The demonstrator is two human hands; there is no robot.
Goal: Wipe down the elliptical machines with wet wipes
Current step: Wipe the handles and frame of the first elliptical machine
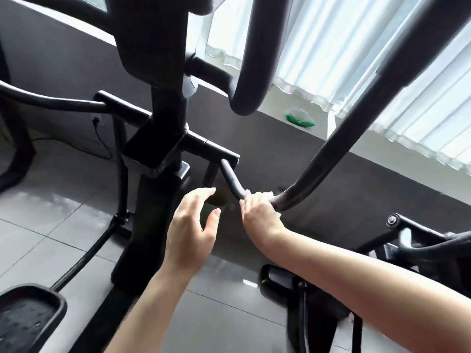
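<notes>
Right hand fingers clenched, pressing white wet wipe around curved black metal handlebar tube; left hand released, hovering nearby. Keep wrap tight, slide along the bend.

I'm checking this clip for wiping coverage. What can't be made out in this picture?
- Wipe: mostly hidden under the right hand; only a white edge shows.
- Bar under that hand: covered, so wiped or not is unclear.
- Green-and-white packet on the sill: too small and blurred to identify.
- Pedal: cut off by the left edge.
- Left hand: open, holding nothing.
</notes>
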